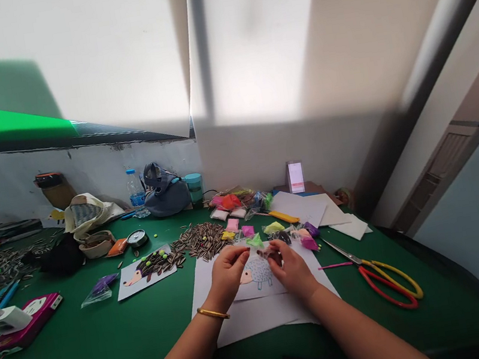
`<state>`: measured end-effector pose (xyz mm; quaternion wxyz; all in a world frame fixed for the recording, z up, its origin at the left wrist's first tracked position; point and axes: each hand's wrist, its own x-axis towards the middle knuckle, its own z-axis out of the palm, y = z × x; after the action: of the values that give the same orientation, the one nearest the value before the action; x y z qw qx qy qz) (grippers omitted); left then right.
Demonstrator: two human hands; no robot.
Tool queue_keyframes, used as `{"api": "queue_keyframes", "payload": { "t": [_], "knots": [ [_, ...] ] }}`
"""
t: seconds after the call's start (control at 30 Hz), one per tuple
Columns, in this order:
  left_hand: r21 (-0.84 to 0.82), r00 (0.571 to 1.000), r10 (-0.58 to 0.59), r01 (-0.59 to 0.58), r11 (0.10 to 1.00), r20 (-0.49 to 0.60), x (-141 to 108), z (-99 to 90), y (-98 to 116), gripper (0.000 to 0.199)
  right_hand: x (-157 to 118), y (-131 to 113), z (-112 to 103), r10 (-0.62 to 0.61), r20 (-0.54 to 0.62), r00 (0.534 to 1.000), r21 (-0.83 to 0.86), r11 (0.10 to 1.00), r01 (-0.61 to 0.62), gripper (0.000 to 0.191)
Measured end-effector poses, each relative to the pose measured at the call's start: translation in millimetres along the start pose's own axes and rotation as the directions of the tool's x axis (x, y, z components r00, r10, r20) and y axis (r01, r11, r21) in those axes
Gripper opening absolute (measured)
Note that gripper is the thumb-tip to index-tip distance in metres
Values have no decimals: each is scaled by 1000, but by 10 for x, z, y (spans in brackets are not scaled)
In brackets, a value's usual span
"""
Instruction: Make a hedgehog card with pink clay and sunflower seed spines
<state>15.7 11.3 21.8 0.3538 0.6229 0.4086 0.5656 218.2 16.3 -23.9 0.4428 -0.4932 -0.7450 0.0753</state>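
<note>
Both hands are raised over a sheet with a hedgehog drawing [261, 272], its face pinkish and its body outlined in blue. My left hand [227, 271], with a gold bangle at the wrist, is closed in a pinch; a tiny dark brown bit seems to show at its fingertips. My right hand [293, 268] is closed around a small clear packet [274, 254] with something dark brown inside, partly hidden by the fingers. Beyond the hands lies a green clay packet [254, 241]. Left of them is a heap of striped sunflower seeds [204, 241].
Red-and-yellow scissors [385, 278] lie at the right beside a pink stick [335, 265]. A seed-covered hedgehog card [145, 273] and purple packet [100, 288] lie left. Several clay packets [229, 202], a yellow cutter [284, 216], a bottle [136, 194] and a phone [295, 176] stand or lie behind.
</note>
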Motion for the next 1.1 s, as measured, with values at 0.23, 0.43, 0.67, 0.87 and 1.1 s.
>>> {"api": "queue_keyframes", "payload": {
  "t": [0.23, 0.43, 0.67, 0.87, 1.1],
  "knots": [
    [-102, 993, -115, 118, 988, 38, -35, 17, -64, 27, 222, 332, -44, -19, -27, 999, -249, 968, 12, 13],
    [-122, 988, -148, 151, 981, 36, -82, 4, -105, 31, 269, 343, 15, -56, -3, 998, -268, 962, 53, 24],
    [-61, 994, -106, 104, 993, -35, -121, -99, -126, 41, 91, 202, -111, -86, -4, 996, -294, 952, 81, 30],
    [-71, 986, -142, 136, 988, -88, -63, -203, -197, 39, -68, 210, -111, -46, 118, 992, -336, 938, 83, 16],
    [-53, 973, -210, 206, 977, -95, 8, -238, -296, 38, -31, 230, -63, 39, 186, 982, -405, 914, 40, 12]
  ]
}}
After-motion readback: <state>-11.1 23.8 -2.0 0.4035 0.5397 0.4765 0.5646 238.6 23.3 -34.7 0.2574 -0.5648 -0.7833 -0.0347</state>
